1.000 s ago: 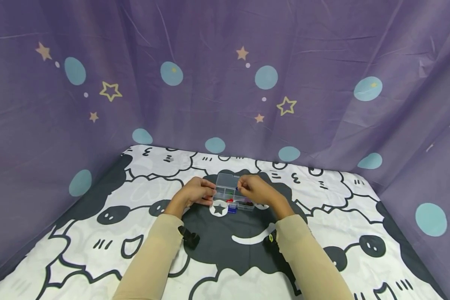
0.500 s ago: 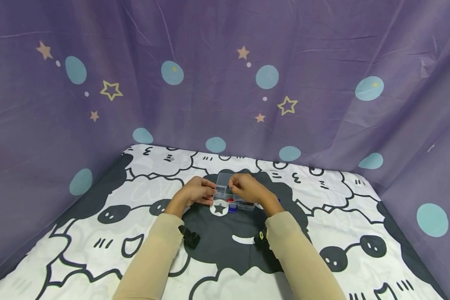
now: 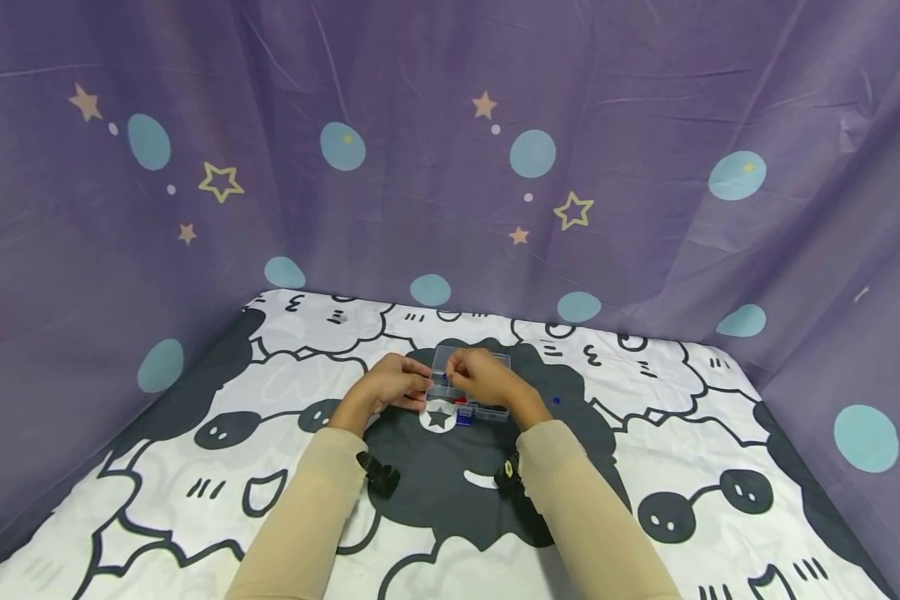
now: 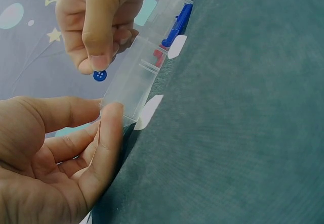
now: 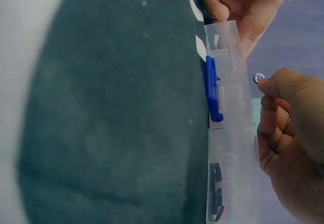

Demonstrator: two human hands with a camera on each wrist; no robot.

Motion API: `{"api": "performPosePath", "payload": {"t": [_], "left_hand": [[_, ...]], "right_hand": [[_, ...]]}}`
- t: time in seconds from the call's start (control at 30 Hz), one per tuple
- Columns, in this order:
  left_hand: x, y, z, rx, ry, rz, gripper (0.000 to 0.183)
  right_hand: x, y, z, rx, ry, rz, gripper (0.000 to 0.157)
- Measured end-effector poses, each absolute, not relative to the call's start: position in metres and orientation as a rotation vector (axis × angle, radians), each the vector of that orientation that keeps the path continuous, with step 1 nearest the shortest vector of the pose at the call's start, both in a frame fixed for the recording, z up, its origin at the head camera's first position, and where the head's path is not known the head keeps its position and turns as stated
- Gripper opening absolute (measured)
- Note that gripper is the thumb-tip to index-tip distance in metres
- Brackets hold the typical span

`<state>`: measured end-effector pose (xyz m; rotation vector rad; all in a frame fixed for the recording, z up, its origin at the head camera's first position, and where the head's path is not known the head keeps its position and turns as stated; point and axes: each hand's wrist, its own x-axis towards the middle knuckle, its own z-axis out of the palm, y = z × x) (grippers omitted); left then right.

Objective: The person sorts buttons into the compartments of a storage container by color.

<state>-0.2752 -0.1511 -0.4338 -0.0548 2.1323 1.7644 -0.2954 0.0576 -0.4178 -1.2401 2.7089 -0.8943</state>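
Observation:
A clear plastic compartment box [image 3: 489,413] lies on the dark printed patch of the cloth, its transparent lid [image 3: 442,357] raised at the back. A blue latch [image 4: 178,26] marks the box's front side. My left hand [image 3: 396,382] grips the left end of the box between thumb and fingers. Above the left compartments, my right hand [image 3: 483,375] pinches a small blue button [image 4: 100,76] with holes between thumb and forefinger. Through the front wall show a red piece [image 4: 160,57] and several dark pieces [image 5: 216,191] toward the right end.
A small blue piece [image 3: 557,401] lies on the cloth to the right of the box. The black-and-white cartoon cloth [image 3: 450,500] covers the surface. A purple curtain [image 3: 435,208] with stars hangs behind and along the sides.
My right hand has moved left across the box with the blue button, uncovering the small blue piece on the cloth. My left hand keeps its grip on the box's end.

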Motion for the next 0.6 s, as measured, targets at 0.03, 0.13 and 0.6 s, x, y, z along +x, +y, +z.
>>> {"api": "performPosePath", "payload": {"t": [0.03, 0.13, 0.6], "left_hand": [[-0.275, -0.151, -0.434, -0.052, 2.136, 1.762, 0.028], [-0.275, -0.151, -0.434, -0.052, 2.129, 1.769, 0.029], [-0.275, -0.150, -0.434, -0.057, 2.133, 1.784, 0.027]], "right_hand": [[-0.296, 0.057, -0.418, -1.235, 2.712, -0.894, 0.012], [-0.296, 0.056, -0.420, -1.195, 2.718, -0.916, 0.013], [-0.295, 0.070, -0.423, -1.110, 2.761, -0.946, 0.013]]}}
